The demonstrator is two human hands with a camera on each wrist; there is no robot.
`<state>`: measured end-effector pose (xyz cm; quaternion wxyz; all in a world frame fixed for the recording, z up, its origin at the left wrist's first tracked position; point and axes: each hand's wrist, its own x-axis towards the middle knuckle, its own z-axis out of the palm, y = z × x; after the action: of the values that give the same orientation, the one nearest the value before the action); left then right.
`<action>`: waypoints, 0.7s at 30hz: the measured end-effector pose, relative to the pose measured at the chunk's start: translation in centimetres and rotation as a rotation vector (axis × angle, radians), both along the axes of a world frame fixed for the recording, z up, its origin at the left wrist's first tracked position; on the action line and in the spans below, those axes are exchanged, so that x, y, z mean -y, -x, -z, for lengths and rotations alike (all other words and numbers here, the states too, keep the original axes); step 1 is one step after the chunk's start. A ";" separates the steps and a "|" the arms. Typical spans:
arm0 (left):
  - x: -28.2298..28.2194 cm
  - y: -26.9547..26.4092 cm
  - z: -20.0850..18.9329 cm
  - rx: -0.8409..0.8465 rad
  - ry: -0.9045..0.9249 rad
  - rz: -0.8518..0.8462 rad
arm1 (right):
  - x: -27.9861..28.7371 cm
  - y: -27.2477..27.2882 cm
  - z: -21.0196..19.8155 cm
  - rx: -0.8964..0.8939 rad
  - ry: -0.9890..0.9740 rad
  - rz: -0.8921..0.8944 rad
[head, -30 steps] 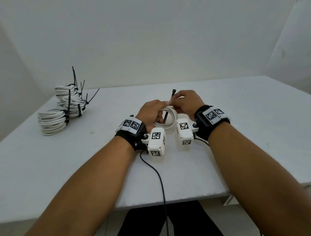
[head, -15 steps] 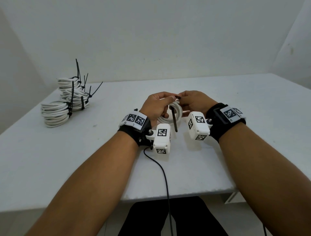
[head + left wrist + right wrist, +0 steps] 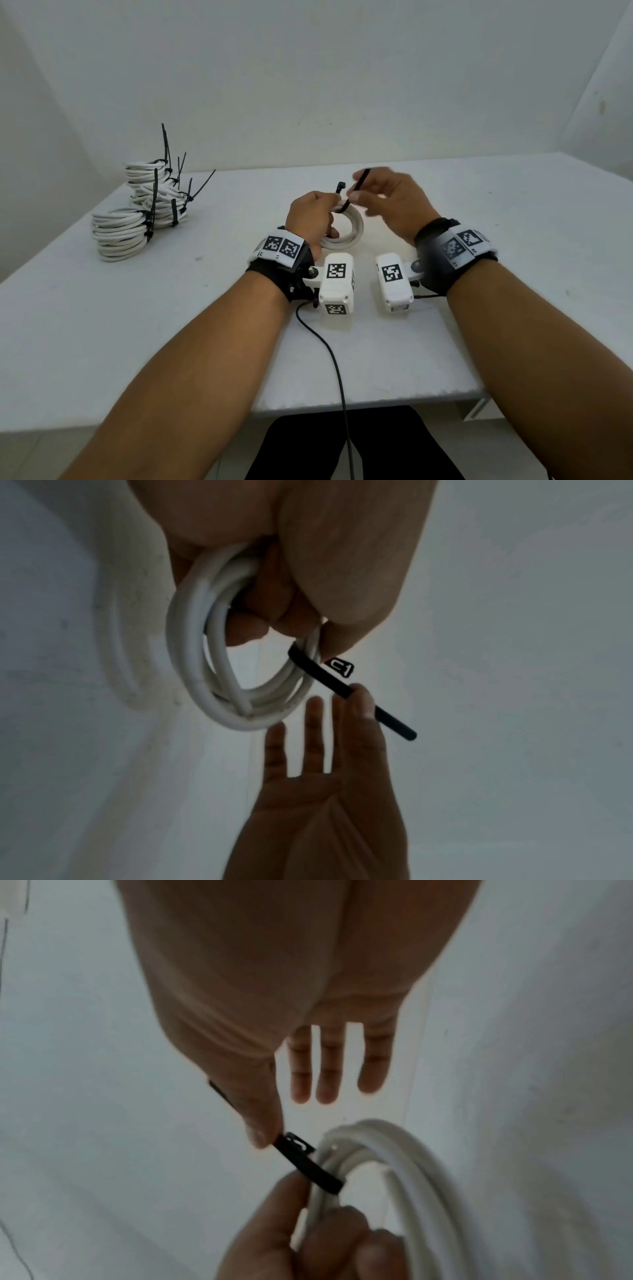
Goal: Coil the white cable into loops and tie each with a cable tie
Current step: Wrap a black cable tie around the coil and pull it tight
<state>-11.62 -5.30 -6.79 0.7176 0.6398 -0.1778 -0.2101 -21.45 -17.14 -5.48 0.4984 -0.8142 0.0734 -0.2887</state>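
A small coil of white cable (image 3: 346, 236) stands upright above the table, and my left hand (image 3: 310, 219) grips its top left with curled fingers. A black cable tie (image 3: 354, 192) passes round the coil's top strands, its square head (image 3: 340, 186) sticking up beside my left thumb. My right hand (image 3: 394, 202) pinches the tie's tail between thumb and forefinger, its other fingers spread straight. The left wrist view shows the coil (image 3: 205, 669), the tie (image 3: 325, 680) and the pinching right hand (image 3: 359, 704). The right wrist view shows the tie (image 3: 308, 1167) crossing the coil (image 3: 394, 1164) above my left hand (image 3: 308, 1245).
Several tied white coils with black tie tails sticking out are piled at the table's back left (image 3: 137, 212). A black wire (image 3: 329, 353) runs from my left wrist over the table's front edge (image 3: 376, 401). A plain wall stands behind the table.
Half a second ago the tie's tail hung down in front of the coil. Now it points up and to the right in my right hand's pinch, and that hand has risen and spread its other fingers.
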 end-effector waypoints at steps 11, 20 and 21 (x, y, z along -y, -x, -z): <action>0.2 0.6 0.2 0.097 -0.059 0.046 | -0.5 0.4 -0.7 -0.106 -0.190 0.020; 0.1 0.9 0.1 0.229 -0.119 0.066 | -1.5 0.7 -0.5 -0.243 -0.233 -0.075; 0.1 0.9 0.1 0.242 -0.128 0.062 | -1.5 0.7 -0.5 -0.244 -0.230 -0.063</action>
<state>-12.52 -5.44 -6.86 0.6417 0.6991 -0.2692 -0.1644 -22.12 -15.67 -4.97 0.5846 -0.7825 0.1404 -0.1619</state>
